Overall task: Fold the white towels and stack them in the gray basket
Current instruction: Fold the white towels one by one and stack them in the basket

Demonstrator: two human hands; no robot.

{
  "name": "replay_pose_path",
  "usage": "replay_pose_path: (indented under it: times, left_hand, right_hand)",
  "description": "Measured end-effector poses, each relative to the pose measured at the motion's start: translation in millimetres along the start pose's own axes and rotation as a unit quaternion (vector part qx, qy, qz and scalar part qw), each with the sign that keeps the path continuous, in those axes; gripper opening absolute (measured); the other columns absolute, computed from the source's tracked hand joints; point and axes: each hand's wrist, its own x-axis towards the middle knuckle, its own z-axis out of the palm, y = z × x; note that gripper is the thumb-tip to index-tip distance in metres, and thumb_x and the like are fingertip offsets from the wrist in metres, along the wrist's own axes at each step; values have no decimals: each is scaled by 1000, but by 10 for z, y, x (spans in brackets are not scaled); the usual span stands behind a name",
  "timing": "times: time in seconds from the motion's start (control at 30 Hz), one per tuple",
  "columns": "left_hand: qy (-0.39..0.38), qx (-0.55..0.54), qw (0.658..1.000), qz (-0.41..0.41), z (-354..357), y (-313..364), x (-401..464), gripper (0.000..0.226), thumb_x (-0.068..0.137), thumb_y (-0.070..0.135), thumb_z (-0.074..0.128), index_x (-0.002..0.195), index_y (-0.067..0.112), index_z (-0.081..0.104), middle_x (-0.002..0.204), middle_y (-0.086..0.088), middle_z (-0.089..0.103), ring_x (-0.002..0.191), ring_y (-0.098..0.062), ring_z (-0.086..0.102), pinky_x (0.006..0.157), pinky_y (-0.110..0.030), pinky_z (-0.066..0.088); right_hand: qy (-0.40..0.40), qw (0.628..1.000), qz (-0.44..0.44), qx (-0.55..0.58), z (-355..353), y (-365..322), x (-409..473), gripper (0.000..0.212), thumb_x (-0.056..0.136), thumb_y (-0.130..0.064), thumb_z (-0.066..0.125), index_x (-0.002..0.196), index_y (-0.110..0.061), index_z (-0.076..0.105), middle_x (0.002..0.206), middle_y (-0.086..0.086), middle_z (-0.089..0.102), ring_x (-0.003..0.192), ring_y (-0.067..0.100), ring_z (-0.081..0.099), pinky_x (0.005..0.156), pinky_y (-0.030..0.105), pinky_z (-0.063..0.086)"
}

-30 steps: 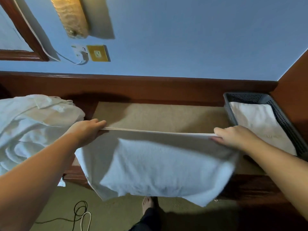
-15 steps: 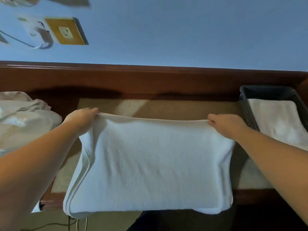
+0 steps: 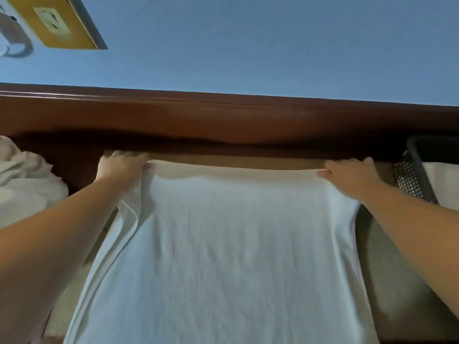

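A white towel (image 3: 223, 249) lies spread over the tan desk mat, its doubled far edge close to the wooden back rail. My left hand (image 3: 121, 167) pinches the towel's far left corner. My right hand (image 3: 350, 175) pinches the far right corner. Layers of the fold show along the left side. The gray basket (image 3: 417, 170) stands at the right edge of the view, with a folded white towel (image 3: 442, 184) inside it.
A heap of unfolded white towels (image 3: 27, 184) lies at the left. The tan mat (image 3: 397, 281) shows bare to the right of the towel. A dark wooden rail (image 3: 223, 117) runs along the back under a blue wall with a socket plate (image 3: 59, 23).
Both hands have carried the towel's far edge away from me toward the back rail, and the towel, which hung over the desk's front edge, now lies on the mat. The view has moved in closer.
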Motion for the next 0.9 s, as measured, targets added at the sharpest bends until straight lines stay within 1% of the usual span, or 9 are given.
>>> replay_pose_path:
  times: [0.07, 0.2, 0.33, 0.43, 0.57, 0.67, 0.77, 0.83, 0.9]
  left_hand:
    - [-3, 30, 999, -23, -58, 45, 264, 29, 106, 42, 39, 130, 36, 53, 122, -6, 60, 120, -35, 52, 91, -48, 42]
    - [-12, 24, 998, -64, -13, 127, 626, 32, 107, 38, 35, 134, 38, 53, 126, -8, 59, 124, -35, 47, 96, -49, 38]
    - [8, -30, 994, -101, 137, 180, 806, 31, 107, 34, 33, 127, 34, 56, 120, -11, 60, 119, -38, 47, 95, -51, 37]
    - [47, -62, 989, -125, 235, 209, 829, 35, 109, 43, 30, 122, 27, 59, 113, -15, 58, 115, -40, 46, 93, -54, 37]
    - [51, -163, 964, -205, 280, 198, 748, 55, 98, 67, 43, 121, 18, 51, 125, -21, 50, 123, -44, 42, 98, -61, 39]
    - [34, -268, 919, -288, 258, 150, 540, 87, 82, 78, 60, 138, 14, 38, 140, -20, 42, 135, -44, 37, 108, -60, 38]
    - [-19, -329, 876, -353, 278, 111, 314, 109, 80, 81, 62, 153, 5, 34, 151, -22, 42, 140, -43, 38, 113, -52, 35]
    - [-21, -389, 852, -349, 323, 60, 269, 87, 88, 71, 62, 147, 8, 51, 142, -20, 56, 132, -42, 51, 106, -45, 43]
    - [-1, -462, 819, -340, 336, -12, 318, 62, 95, 55, 64, 138, 12, 61, 131, -17, 66, 121, -39, 61, 96, -39, 48]
  right_hand:
    - [24, 998, 32, -42, -73, -22, 253, 49, 105, -63, 21, 115, -28, 54, 98, 2, 60, 105, 28, 58, 94, 51, 37]
    - [32, 994, 74, -74, -10, -41, 629, 51, 106, -60, 26, 120, -23, 59, 117, 7, 63, 113, 30, 55, 101, 57, 38]
    - [99, 989, 94, -51, 212, -78, 796, 51, 106, -55, 32, 105, -16, 65, 98, 8, 68, 97, 32, 58, 95, 53, 40]
    - [122, 981, 151, 8, 359, -172, 848, 54, 105, -55, 38, 101, -11, 69, 95, 14, 68, 98, 35, 57, 96, 55, 38]
    - [82, 947, 280, 131, 371, -303, 876, 69, 100, -65, 45, 126, -3, 59, 127, 21, 59, 123, 38, 49, 106, 63, 33]
    - [108, 875, 381, 277, 263, -462, 715, 87, 89, -55, 68, 150, -3, 36, 162, 19, 30, 152, 36, 22, 118, 68, 20]
    - [207, 865, 302, 343, 231, -1010, 413, 80, 84, -38, 71, 152, -12, 37, 168, 13, 22, 157, 30, 13, 124, 61, 7]
    - [180, 888, 218, 362, 292, -1481, 251, 77, 88, -42, 66, 156, -20, 35, 170, 6, 19, 158, 25, 11, 124, 60, 4]
    - [126, 907, 186, 357, 422, -1801, 185, 74, 96, -51, 54, 160, -27, 27, 173, 2, 12, 159, 22, 5, 124, 63, 0]
